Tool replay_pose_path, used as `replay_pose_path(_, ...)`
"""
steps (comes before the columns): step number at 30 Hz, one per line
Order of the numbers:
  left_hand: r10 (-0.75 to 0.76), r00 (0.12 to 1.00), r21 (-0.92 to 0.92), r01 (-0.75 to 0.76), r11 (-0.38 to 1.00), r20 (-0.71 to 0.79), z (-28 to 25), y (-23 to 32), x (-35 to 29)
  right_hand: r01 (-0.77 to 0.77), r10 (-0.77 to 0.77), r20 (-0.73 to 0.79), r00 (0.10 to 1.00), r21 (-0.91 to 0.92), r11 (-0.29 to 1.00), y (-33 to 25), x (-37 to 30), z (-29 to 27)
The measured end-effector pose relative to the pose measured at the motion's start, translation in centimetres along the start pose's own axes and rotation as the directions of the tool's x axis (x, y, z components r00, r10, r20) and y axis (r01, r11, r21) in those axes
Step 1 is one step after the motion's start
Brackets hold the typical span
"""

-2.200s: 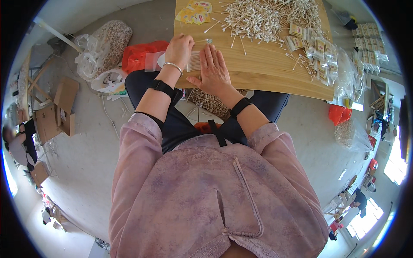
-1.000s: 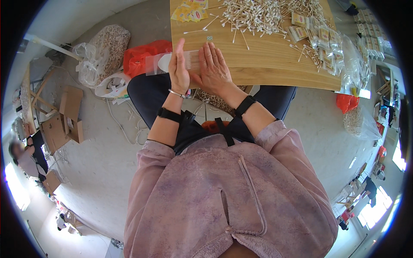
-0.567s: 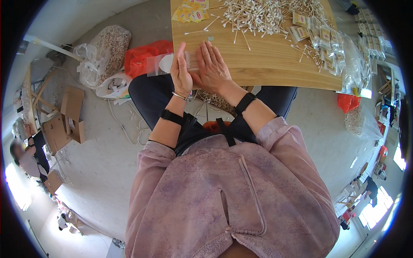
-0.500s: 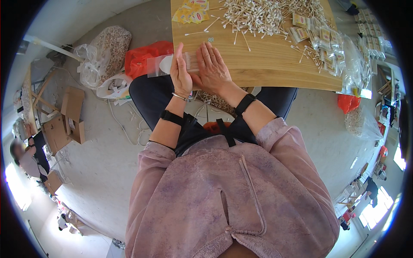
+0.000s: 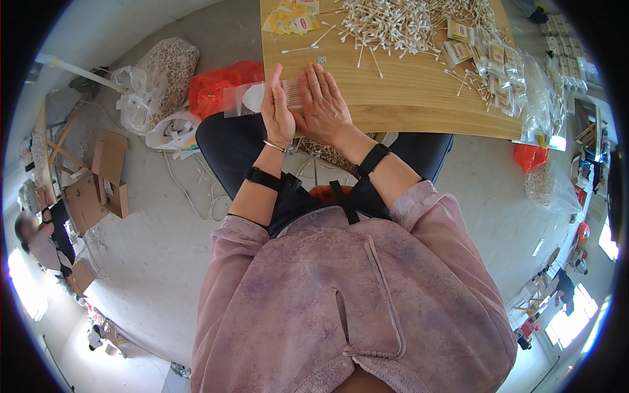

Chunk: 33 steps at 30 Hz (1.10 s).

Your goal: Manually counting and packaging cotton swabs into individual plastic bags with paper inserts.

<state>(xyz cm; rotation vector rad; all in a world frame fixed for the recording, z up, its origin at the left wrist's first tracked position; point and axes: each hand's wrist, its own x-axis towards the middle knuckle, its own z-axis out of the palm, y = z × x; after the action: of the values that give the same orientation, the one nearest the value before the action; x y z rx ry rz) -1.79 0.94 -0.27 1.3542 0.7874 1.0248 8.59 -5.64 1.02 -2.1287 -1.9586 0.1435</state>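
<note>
The step in hand looks like evening up a row of cotton swabs (image 5: 291, 93) between the palms, near the front-left corner of the wooden tabletop (image 5: 406, 95). The left hand (image 5: 276, 110) stands on edge at the row's left end, its fingers straight, close together and not curled around anything visible. The right hand (image 5: 322, 106) lies palm down over the tabletop at the row's right end, fingers extended and nearly together; whether its palm touches any swabs cannot be told. The next move seems to call for level, gentle pressure from both sides, so that the ends line up and no stick rides over another. Each swab's long axis runs left to right, roughly along the tabletop's front edge, while the row stacks away from the person; the hands hide the tips. Left of the left hand, a clear plastic sleeve (image 5: 234, 102) with a white round-ended insert (image 5: 253, 98) juts past the tabletop's left edge.
</note>
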Motion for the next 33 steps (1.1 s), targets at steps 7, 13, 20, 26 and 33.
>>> replay_pose_path(7, 0.005, 1.0, -0.028, -0.005, 1.0, -0.006, -0.1, 0.7, -0.2, 0.026, -0.025, 0.023, 0.999, -0.024, 0.999, 0.0, 0.0, 0.1)
replay_pose_path(13, 0.126, 0.95, 0.584, -0.277, 0.763, 0.286, -5.4, 4.2, 1.5, 0.044, -0.044, -0.001, 0.999, 0.002, 0.999, 0.1, 0.2, -0.1)
replay_pose_path(20, -0.113, 0.836, 0.816, -0.481, 0.321, 0.537, -7.7, 4.3, 3.6, 0.072, -0.071, -0.023, 0.997, 0.017, 0.997, -0.5, 0.6, -0.1)
replay_pose_path(26, -0.129, 0.81, 0.759, -0.464, 0.457, 0.573, -8.0, 4.3, 4.4, 0.092, -0.09, -0.039, 0.995, 0.042, 0.995, -0.9, 0.8, 0.2)
replay_pose_path(33, -0.162, 0.793, 0.73, -0.432, 0.53, 0.587, -8.3, 4.4, 4.6, 0.077, -0.077, -0.014, 0.997, -0.008, 0.997, -1.9, 1.1, 0.4)
